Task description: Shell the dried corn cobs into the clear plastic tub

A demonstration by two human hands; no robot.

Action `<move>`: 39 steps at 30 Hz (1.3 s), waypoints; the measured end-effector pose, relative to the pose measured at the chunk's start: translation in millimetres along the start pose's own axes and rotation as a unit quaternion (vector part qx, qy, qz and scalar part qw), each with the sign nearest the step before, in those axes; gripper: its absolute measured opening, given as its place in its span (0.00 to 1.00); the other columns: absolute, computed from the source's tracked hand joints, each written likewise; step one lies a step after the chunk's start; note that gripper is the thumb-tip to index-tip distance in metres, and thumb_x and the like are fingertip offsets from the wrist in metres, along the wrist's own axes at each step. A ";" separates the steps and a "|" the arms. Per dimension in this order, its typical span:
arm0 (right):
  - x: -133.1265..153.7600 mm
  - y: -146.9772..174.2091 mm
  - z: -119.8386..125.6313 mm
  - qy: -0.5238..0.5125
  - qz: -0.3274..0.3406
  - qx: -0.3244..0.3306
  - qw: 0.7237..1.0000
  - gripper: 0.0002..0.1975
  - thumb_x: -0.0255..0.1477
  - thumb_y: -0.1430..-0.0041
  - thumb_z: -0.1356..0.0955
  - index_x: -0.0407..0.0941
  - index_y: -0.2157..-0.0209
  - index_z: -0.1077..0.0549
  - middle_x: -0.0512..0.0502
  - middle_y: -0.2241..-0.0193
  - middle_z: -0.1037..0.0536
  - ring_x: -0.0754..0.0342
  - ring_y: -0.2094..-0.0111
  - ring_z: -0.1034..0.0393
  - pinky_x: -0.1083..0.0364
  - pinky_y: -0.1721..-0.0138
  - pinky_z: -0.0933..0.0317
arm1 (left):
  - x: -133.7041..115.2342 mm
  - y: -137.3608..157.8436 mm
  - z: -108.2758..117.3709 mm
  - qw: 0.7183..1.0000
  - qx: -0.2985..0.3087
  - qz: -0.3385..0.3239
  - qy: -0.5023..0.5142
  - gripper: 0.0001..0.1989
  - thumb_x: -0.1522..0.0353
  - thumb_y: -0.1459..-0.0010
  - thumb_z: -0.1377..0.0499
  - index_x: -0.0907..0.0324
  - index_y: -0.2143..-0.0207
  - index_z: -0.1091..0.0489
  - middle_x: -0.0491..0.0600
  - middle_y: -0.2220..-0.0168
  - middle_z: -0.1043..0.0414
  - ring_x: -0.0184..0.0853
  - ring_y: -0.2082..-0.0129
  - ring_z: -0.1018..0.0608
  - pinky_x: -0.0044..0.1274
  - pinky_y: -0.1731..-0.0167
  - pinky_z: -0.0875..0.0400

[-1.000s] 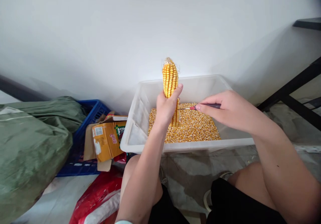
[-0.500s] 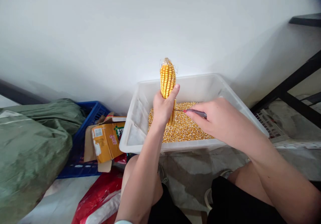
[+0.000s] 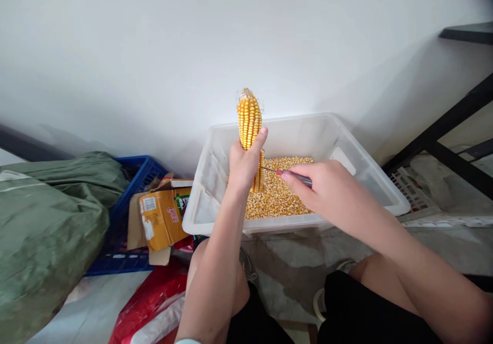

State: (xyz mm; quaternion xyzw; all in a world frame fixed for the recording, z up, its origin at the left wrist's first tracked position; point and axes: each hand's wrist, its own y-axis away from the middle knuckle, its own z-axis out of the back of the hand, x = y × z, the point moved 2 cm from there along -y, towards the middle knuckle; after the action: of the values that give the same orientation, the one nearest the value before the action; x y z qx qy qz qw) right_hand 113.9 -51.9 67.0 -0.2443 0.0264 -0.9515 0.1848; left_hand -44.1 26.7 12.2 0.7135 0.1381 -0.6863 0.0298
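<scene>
My left hand point(image 3: 245, 161) is wrapped round the middle of a yellow corn cob point(image 3: 249, 118), which stands nearly upright above the bin. Fine silk threads cling to its pale tip. In my right hand point(image 3: 325, 182) is a screwdriver point(image 3: 296, 177) with a dark handle, red near the shaft. Its thin metal shaft points left and reaches the lower part of the cob, below my left thumb; whether the tip sits between the kernels I cannot tell. Under both hands a white plastic bin point(image 3: 292, 224) holds a layer of loose corn kernels point(image 3: 275, 200).
A blue crate point(image 3: 119, 264) stands at the left with a green sheet point(image 3: 54, 221) over it. Beside the bin lie torn cardboard packaging point(image 3: 162, 223) and a red bag point(image 3: 150, 303). A black metal frame point(image 3: 454, 108) rises on the right; a white wall stands behind.
Both hands, the cob and the screwdriver have shifted slightly left over the bin. The screwdriver's shaft stays against the lower cob, and both grips are unchanged.
</scene>
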 end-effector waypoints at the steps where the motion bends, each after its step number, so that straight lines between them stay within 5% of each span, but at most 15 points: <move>1: -2.2 -0.1 2.4 0.003 0.009 0.015 1.000 0.21 0.38 0.33 0.40 0.45 0.77 0.31 0.52 0.85 0.35 0.59 0.83 0.48 0.54 0.77 0.56 | -0.2 0.8 -0.6 1.000 0.011 0.000 -0.002 0.22 0.48 0.50 0.36 0.57 0.71 0.33 0.47 0.75 0.33 0.31 0.75 0.30 0.23 0.76 0.36; 8: -11.4 0.3 20.7 0.060 0.016 0.036 0.997 0.16 0.37 0.35 0.37 0.47 0.72 0.24 0.53 0.85 0.34 0.59 0.83 0.49 0.54 0.77 0.56 | -2.4 4.8 -9.2 0.998 0.065 -0.016 0.000 0.20 0.52 0.52 0.33 0.58 0.70 0.31 0.47 0.74 0.34 0.31 0.74 0.30 0.23 0.74 0.36; 19: -4.6 1.5 9.6 0.033 -0.048 0.038 0.998 0.24 0.41 0.33 0.41 0.45 0.82 0.42 0.52 0.87 0.37 0.60 0.85 0.48 0.53 0.79 0.58 | -10.5 9.4 -9.1 0.999 0.026 -0.041 0.003 0.20 0.51 0.51 0.34 0.58 0.70 0.32 0.48 0.74 0.34 0.31 0.74 0.31 0.23 0.73 0.37; 29: 1.1 -1.4 8.1 0.129 0.002 0.010 0.992 0.20 0.37 0.35 0.40 0.45 0.80 0.35 0.49 0.83 0.32 0.58 0.83 0.50 0.53 0.77 0.59 | -7.1 7.5 -5.4 0.998 0.035 -0.054 -0.018 0.21 0.50 0.49 0.35 0.57 0.69 0.33 0.47 0.74 0.33 0.31 0.74 0.30 0.23 0.73 0.37; 39: 8.4 4.0 -14.1 0.139 0.002 -0.009 0.990 0.21 0.32 0.30 0.46 0.43 0.69 0.28 0.46 0.81 0.29 0.54 0.81 0.41 0.53 0.77 0.60 | -3.3 2.4 -2.7 1.000 -0.002 -0.008 0.010 0.23 0.46 0.50 0.37 0.56 0.68 0.33 0.46 0.75 0.33 0.30 0.77 0.30 0.23 0.76 0.36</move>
State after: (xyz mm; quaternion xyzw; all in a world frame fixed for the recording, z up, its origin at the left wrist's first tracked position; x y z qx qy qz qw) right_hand 101.7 -59.2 57.8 -0.1110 0.0612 -0.9757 0.1786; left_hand -41.0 24.5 15.2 0.7192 0.1451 -0.6790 0.0245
